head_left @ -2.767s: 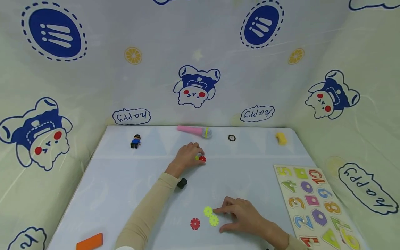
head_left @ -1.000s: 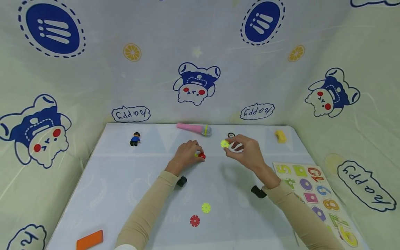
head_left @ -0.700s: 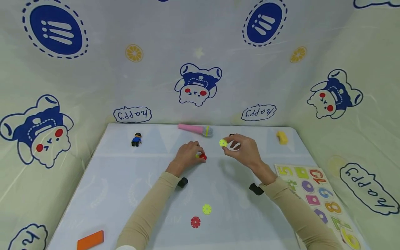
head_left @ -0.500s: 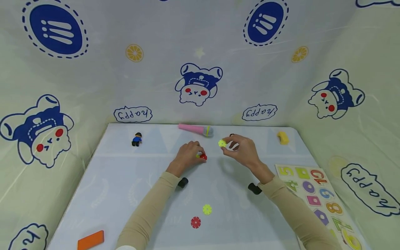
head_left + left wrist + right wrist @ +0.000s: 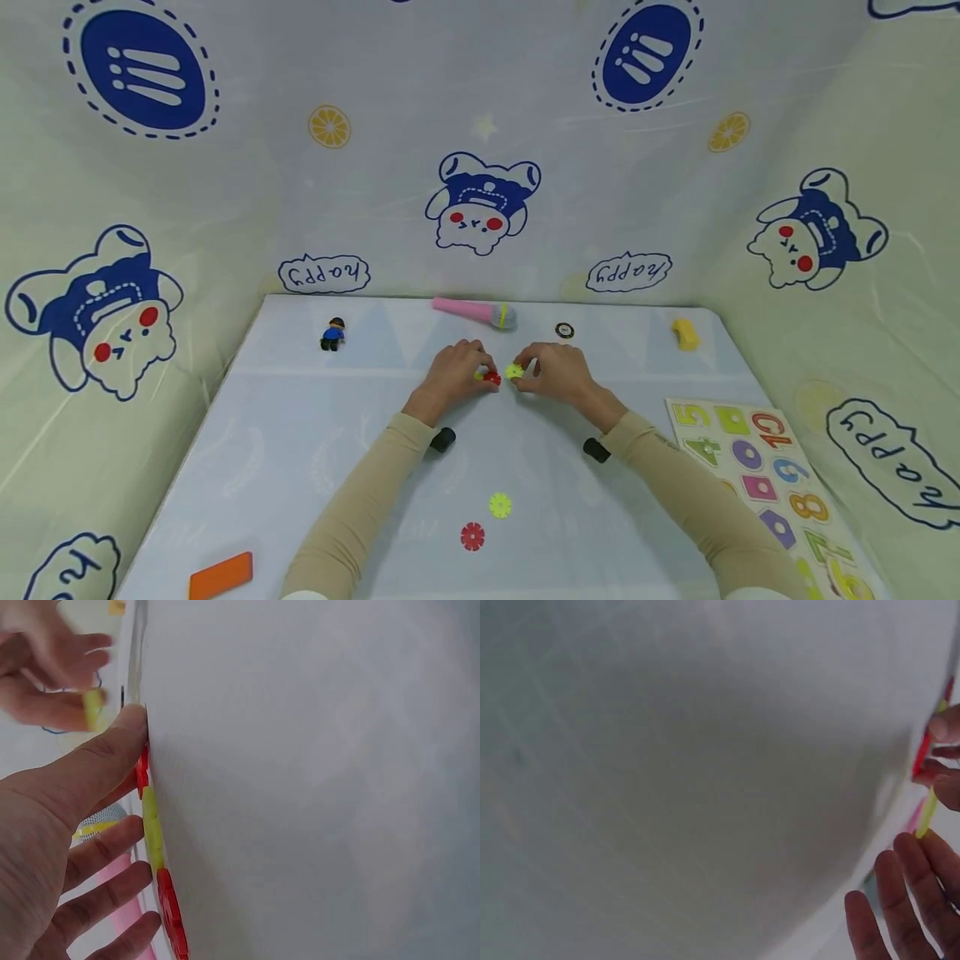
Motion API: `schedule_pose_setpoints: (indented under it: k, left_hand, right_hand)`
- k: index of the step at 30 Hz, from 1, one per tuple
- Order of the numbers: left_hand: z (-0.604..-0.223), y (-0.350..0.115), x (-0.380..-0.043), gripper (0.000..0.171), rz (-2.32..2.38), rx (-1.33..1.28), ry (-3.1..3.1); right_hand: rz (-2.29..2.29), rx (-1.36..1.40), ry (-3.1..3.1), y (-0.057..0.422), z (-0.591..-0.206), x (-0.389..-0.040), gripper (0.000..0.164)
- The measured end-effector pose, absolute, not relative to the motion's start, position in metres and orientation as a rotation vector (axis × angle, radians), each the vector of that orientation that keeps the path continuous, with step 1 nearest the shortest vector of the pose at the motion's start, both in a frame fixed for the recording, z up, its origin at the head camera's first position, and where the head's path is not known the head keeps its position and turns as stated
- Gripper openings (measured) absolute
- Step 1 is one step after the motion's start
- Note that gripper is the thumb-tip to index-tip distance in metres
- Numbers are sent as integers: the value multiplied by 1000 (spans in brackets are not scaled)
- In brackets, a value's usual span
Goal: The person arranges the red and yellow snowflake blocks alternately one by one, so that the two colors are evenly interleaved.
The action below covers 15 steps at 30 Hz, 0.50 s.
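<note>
My left hand pinches the end of a row of flat notched discs between thumb and index finger. In the left wrist view the row runs red, yellow-green, red, with a red disc at the lower end and a yellow-green disc in the middle. My right hand pinches a single yellow-green disc, held just right of the row's red end disc with a small gap between. Nearer the front lie a loose yellow-green disc and a loose red disc.
Along the back edge are a toy figure, a pink toy microphone, a small black ring and a yellow block. A number-and-shape board lies right, partly under the right sleeve. An orange block sits front left.
My right hand took one yellow-green disc from the front of the table, lifted it to the back and brought it left and down towards the row. The left hand stayed in place.
</note>
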<state>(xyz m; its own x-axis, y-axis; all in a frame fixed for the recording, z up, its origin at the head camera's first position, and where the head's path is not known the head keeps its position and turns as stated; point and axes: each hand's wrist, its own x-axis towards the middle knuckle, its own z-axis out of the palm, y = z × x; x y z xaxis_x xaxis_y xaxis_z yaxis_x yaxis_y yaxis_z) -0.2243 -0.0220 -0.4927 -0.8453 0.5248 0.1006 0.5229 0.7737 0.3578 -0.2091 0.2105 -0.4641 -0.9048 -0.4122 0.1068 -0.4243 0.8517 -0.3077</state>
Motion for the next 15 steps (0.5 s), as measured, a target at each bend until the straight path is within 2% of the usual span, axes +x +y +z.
schedule_pose_setpoints:
  k: [15]
  left_hand:
    - [-492, -23, -225, 22, 627, 889, 2959]
  right_hand:
    - [506, 676, -3069, 203, -475, -212, 28]
